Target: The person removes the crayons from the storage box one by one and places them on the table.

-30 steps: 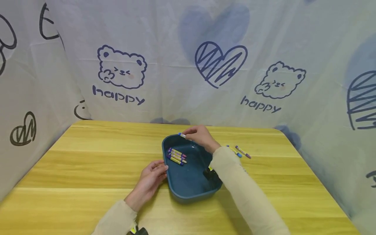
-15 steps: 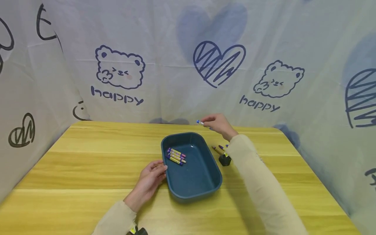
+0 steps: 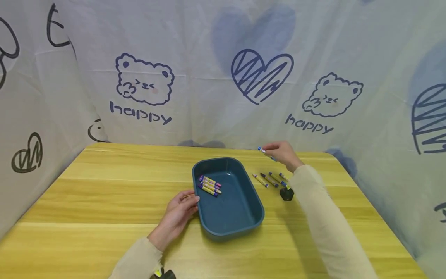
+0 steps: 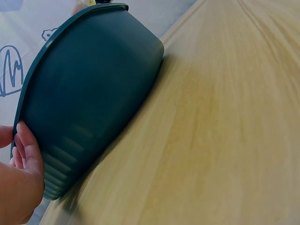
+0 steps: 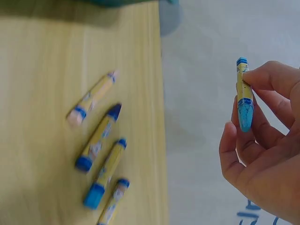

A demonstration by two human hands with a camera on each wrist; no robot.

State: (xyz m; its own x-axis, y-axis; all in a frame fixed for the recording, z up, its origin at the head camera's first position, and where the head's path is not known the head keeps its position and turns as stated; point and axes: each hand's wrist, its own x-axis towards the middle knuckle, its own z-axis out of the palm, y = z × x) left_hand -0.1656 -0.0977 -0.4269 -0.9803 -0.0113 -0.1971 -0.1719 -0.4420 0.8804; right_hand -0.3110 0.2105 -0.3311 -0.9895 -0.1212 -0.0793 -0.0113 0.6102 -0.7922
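A dark teal plastic bin (image 3: 231, 209) stands on the table, with several crayons (image 3: 210, 186) lying side by side against its left wall. My left hand (image 3: 177, 213) grips the bin's left rim; in the left wrist view its fingers (image 4: 30, 145) lie on the outer wall. Above the table's far side, my right hand (image 3: 283, 155) pinches a light blue crayon (image 5: 244, 93) between thumb and fingers, its blue tip toward the palm side. Below that hand, several more crayons (image 3: 269, 180) lie in a slanted row right of the bin.
The wooden table (image 3: 104, 186) has a far edge close to a white curtain (image 3: 202, 97) printed with hearts and bears. A black wrist-camera mount (image 3: 287, 193) hangs under the right sleeve, near the row of crayons.
My right hand has moved right, from over the bin's far rim to above the crayon row, still pinching the blue crayon. The row has come into fuller view. My left hand stays put.
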